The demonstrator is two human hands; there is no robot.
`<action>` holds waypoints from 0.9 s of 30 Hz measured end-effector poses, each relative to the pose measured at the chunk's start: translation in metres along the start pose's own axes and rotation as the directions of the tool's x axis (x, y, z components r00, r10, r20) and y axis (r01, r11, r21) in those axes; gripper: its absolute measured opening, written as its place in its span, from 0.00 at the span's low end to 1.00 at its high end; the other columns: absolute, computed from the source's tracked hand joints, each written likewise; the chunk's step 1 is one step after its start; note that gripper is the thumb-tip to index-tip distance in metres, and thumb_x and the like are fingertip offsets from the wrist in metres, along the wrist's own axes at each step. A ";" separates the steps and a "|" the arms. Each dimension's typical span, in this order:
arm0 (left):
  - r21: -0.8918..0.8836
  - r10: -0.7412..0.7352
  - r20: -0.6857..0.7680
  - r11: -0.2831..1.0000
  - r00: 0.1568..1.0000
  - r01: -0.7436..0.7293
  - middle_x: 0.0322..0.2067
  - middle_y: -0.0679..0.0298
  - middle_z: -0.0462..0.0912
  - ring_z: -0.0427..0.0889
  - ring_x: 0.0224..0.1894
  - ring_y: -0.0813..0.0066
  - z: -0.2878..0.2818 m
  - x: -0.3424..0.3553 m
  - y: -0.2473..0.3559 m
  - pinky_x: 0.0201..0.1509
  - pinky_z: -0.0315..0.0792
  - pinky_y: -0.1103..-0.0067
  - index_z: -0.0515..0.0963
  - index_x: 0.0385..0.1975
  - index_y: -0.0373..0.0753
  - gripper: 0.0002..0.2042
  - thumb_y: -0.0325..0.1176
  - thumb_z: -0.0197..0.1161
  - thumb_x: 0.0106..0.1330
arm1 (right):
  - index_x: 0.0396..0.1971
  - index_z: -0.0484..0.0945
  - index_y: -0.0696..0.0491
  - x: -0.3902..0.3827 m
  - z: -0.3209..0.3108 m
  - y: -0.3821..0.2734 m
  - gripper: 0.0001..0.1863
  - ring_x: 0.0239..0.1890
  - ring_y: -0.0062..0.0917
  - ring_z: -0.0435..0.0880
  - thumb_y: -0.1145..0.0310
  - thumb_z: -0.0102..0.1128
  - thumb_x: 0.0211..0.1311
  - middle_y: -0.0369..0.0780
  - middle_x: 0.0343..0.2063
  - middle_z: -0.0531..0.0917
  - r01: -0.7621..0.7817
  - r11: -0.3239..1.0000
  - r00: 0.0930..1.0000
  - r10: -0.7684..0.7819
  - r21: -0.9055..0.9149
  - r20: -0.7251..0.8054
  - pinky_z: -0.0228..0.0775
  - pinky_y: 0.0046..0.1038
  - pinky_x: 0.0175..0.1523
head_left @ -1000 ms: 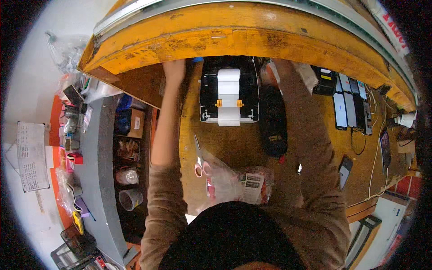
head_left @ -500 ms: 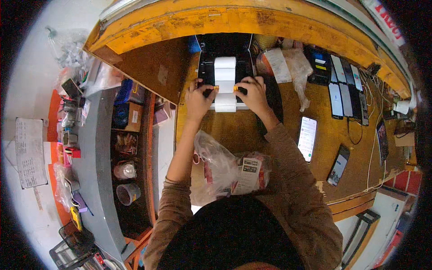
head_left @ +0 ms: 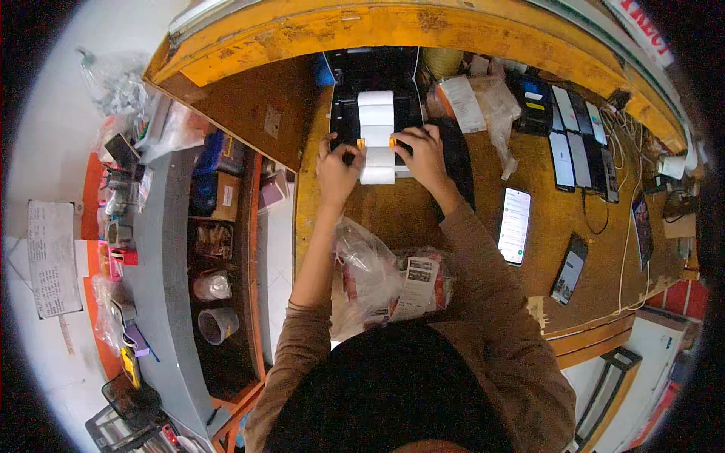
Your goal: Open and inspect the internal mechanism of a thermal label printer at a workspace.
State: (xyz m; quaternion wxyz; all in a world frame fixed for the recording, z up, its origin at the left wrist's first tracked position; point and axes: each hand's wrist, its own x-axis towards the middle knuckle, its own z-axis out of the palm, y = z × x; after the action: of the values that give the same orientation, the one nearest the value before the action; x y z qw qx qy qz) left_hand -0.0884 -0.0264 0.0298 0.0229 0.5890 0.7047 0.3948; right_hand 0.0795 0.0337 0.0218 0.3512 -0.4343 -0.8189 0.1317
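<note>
A black label printer (head_left: 341,117) sits at the far side of the desk with its lid up. A roll of white labels (head_left: 376,113) lies in it, and a white strip (head_left: 378,166) hangs over its front edge. Small orange tabs flank the strip. My left hand (head_left: 338,167) pinches the left orange tab (head_left: 361,143) between thumb and fingertips. On the opposite side, my right hand (head_left: 424,157) pinches the right orange tab (head_left: 392,142). Both forearms, in brown sleeves, reach forward across the desk.
Plastic bags with printed packaging (head_left: 415,283) lie close in front of me. To the right are a lit phone (head_left: 513,226), a darker phone (head_left: 569,269) and several phones in rows (head_left: 572,158) with cables. A shelf unit (head_left: 226,287) stands left; a yellow beam (head_left: 362,34) spans overhead.
My whole view has shifted slightly. Both hands keep their pinch on the orange tabs, and slightly more of the front label strip shows below them.
</note>
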 end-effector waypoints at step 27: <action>0.012 -0.053 0.246 0.999 0.968 0.052 0.18 0.57 0.76 0.75 0.26 0.63 -0.002 0.041 -0.013 0.32 0.68 0.73 0.80 0.16 0.45 0.12 0.46 0.66 0.39 | 0.12 0.77 0.52 0.038 -0.006 0.017 0.11 0.25 0.31 0.76 0.60 0.67 0.34 0.38 0.18 0.78 -0.308 0.945 0.912 0.260 0.109 0.317 0.67 0.29 0.33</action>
State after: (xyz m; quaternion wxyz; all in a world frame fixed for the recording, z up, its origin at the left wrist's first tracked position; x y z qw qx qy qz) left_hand -0.1127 0.0072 0.0418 0.1189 0.6148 0.7128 0.3159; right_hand 0.0801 0.0739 0.0351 0.2334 -0.4952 -0.7775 0.3094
